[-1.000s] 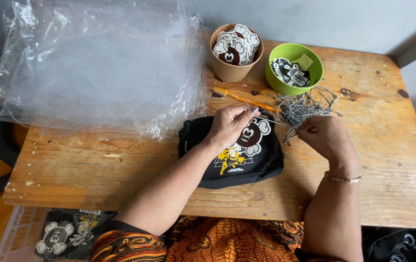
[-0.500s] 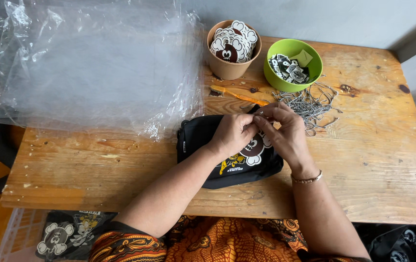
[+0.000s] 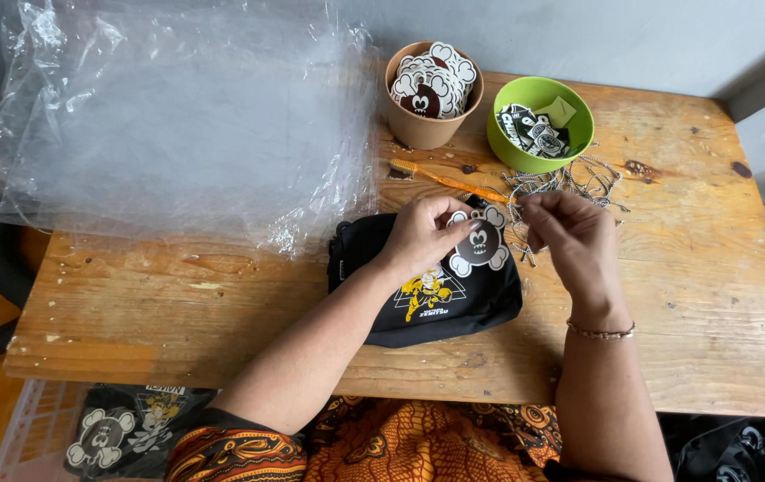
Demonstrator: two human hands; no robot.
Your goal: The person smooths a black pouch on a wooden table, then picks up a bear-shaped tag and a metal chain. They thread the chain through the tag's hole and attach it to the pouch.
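Your right hand (image 3: 574,236) has moved away from your left hand (image 3: 423,234) since a moment ago, and the skull-shaped tag (image 3: 479,245) is now showing between them. Your left hand is pinching the flat black-and-white tag by its left edge, right on top of the soft black pouch (image 3: 427,281) near the front of the rough wooden table (image 3: 713,303). Your right fingers are pinching something too thin to make out. Just past them are lying a tangle of thin metal chains (image 3: 570,183) and an orange toothbrush (image 3: 445,178). Farther back are standing a brown cup (image 3: 427,129), a green bowl (image 3: 534,147) and crinkly clear plastic bags (image 3: 177,125).
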